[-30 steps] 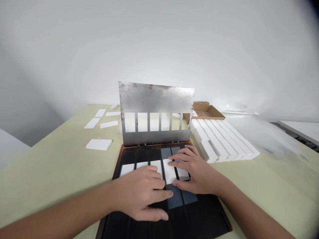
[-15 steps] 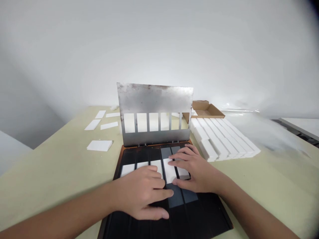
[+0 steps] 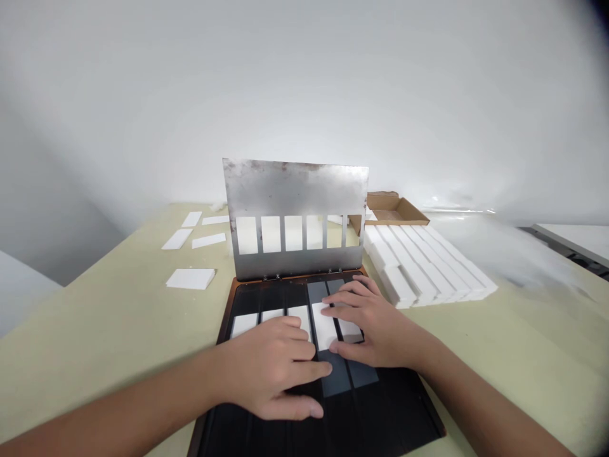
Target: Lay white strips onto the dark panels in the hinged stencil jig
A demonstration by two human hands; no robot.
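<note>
A dark grooved base plate (image 3: 399, 419) lies in front of me on the table. Its hinged metal lid (image 3: 295, 184), with a row of rectangular windows, stands upright behind it. Several white rectangular pieces (image 3: 324, 327) lie side by side in the plate's channels, over grey strips (image 3: 337, 376). My left hand (image 3: 269, 371) rests flat on the plate, fingers stretched toward the white pieces. My right hand (image 3: 373, 330) lies flat with spread fingers pressing on the right-most white pieces. Neither hand grips anything.
A large block of white bars (image 3: 423, 266) lies right of the plate, with an open cardboard box (image 3: 394, 212) behind it. Loose white pieces (image 3: 190, 278) lie scattered at the left back of the beige table (image 3: 104, 330). Another table edge (image 3: 571, 244) shows far right.
Almost nothing differs. The view shifted slightly a second ago; both hands stay flat on the plate in the same places.
</note>
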